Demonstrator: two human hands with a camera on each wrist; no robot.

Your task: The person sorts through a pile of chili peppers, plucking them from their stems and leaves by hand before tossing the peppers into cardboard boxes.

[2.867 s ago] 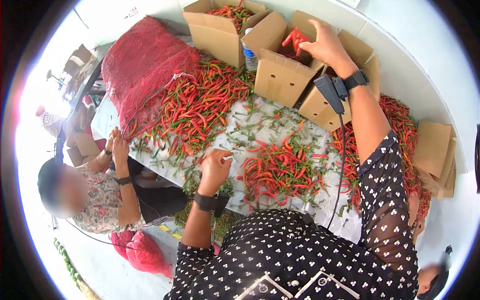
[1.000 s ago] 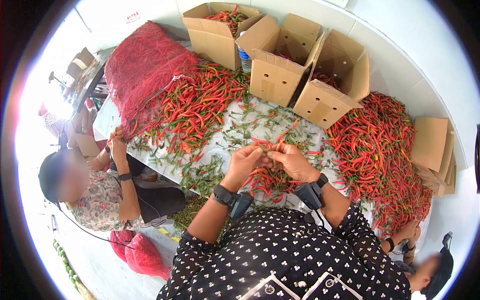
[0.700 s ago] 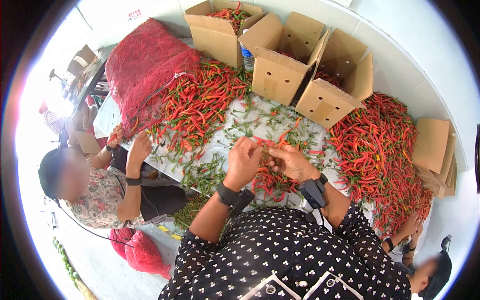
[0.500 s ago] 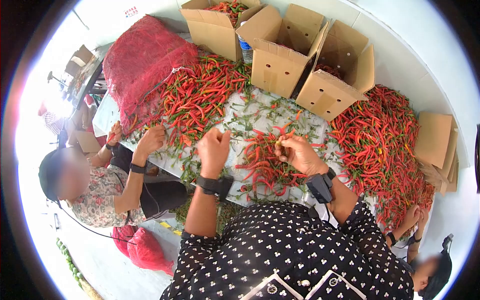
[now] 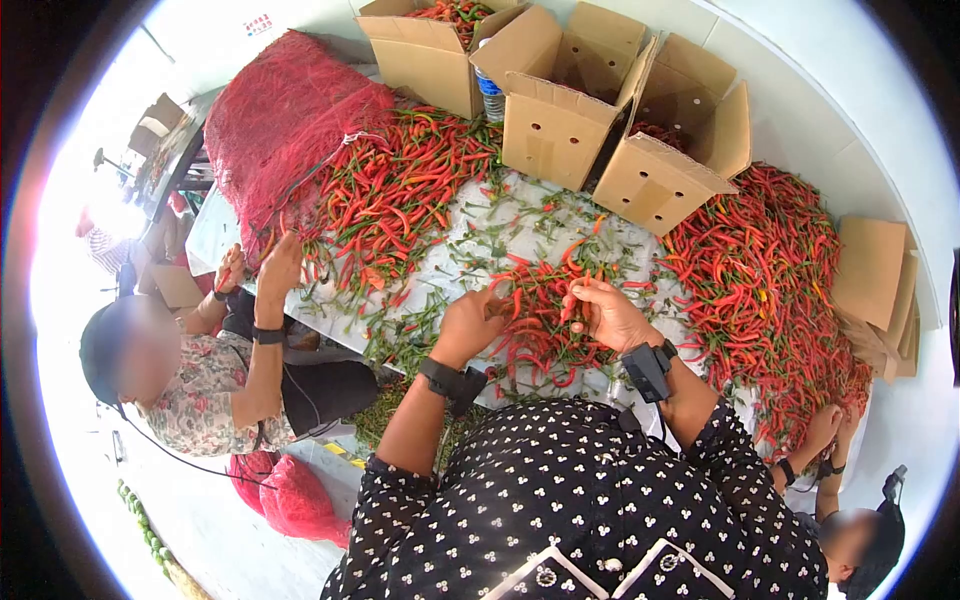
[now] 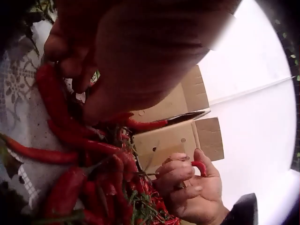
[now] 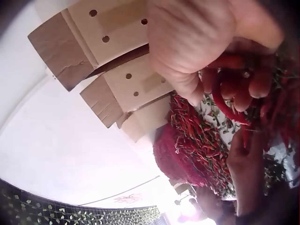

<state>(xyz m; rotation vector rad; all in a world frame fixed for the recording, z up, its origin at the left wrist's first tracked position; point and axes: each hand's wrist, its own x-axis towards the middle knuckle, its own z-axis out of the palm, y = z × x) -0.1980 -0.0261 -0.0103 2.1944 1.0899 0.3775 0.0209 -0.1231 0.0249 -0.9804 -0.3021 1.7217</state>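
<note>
Holds red chilli in curled fingers of right hand, has left hand at chilli pile, can't make out whether gripping, can't read red wall lettering.

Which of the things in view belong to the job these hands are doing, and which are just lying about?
Likely part of the job:
- chilli in the right hand
- chilli heap by the left hand
- open boxes
- red mesh sack

Probably just lying about:
- bottle beside the boxes
- cardboard by the wall
- pink bags on the floor
</note>
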